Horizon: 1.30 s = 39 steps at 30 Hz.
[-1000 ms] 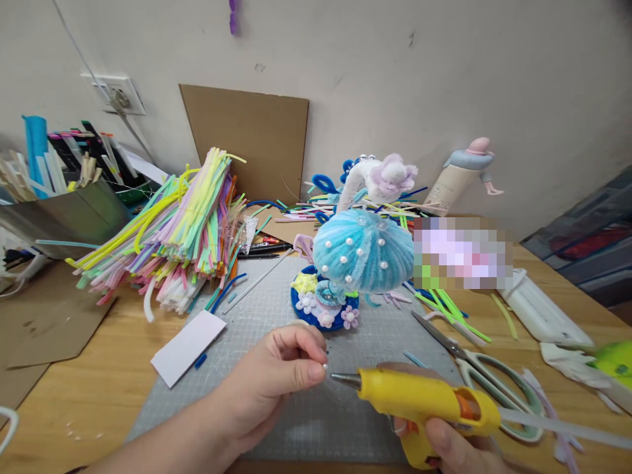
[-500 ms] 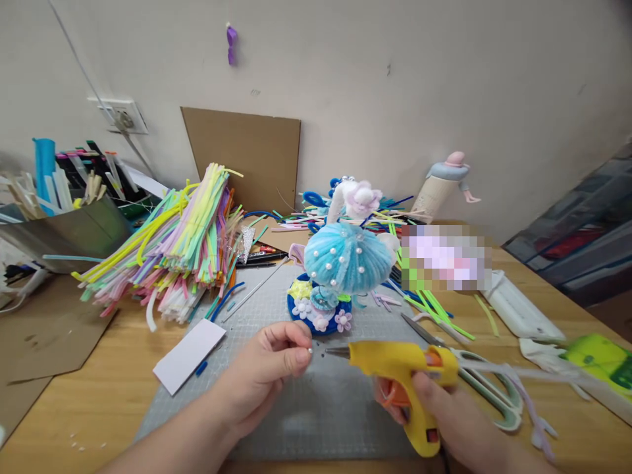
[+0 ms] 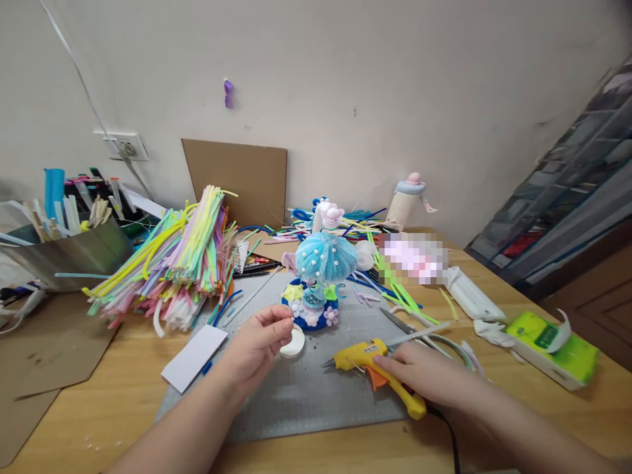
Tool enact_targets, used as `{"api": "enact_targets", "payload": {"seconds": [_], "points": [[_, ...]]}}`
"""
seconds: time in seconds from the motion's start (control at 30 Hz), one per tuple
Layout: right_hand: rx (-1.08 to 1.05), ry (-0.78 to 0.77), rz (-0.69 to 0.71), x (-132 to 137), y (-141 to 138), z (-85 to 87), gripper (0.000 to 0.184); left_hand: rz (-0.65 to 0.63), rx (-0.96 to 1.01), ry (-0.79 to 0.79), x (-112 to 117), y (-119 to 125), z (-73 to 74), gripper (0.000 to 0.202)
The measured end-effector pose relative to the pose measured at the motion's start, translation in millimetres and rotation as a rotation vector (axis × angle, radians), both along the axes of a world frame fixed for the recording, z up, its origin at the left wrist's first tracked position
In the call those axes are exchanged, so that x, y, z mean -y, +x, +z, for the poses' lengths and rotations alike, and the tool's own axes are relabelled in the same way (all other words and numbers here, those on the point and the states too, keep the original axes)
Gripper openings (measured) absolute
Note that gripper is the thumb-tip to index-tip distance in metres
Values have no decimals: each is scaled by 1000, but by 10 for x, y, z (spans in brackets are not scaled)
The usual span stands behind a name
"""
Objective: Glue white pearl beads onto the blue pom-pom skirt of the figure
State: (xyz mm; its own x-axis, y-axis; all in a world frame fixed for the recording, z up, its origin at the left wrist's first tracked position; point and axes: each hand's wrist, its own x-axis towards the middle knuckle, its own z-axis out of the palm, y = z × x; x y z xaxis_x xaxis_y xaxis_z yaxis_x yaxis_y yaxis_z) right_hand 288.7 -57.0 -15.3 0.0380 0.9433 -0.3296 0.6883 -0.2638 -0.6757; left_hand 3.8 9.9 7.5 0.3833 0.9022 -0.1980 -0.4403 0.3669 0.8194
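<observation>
My left hand is closed in a pinch, with a tiny white pearl bead at its fingertips. Just beyond it stands a craft piece with a light-blue pearl-dotted dome over a dark-blue base of small flowers. A round white dish sits beside the pinching fingers, partly covered by them. To the right, a yellow glue gun lies low on the grey cutting mat, nozzle pointing left. My right hand has its fingers on the gun's rear; their undersides are hidden.
Bundled pipe cleaners lie at the left beside a metal pot of sticks. A white card is near my left forearm. Scissors lie beyond the glue gun, and a green tissue pack is farther right.
The glue gun has gone from upright in my right hand to lying low on the mat, away from my left hand. The view has tilted up; the left-hand pinch stays.
</observation>
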Motion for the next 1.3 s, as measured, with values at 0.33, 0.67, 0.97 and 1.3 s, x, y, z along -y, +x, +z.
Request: {"api": "enact_targets", "payload": {"seconds": [0.33, 0.67, 0.97, 1.3], "points": [[-257, 925, 240, -617, -342, 737, 94, 127, 18, 105, -6, -20, 247, 22], [-565, 941, 443, -911, -620, 743, 79, 264, -68, 424, 228, 139, 761, 13], [-484, 1004, 371, -851, -639, 800, 65, 359, -307, 746, 213, 291, 733, 10], [-367, 1001, 240, -717, -741, 850, 61, 624, -597, 1095, 251, 343, 738, 14]]}}
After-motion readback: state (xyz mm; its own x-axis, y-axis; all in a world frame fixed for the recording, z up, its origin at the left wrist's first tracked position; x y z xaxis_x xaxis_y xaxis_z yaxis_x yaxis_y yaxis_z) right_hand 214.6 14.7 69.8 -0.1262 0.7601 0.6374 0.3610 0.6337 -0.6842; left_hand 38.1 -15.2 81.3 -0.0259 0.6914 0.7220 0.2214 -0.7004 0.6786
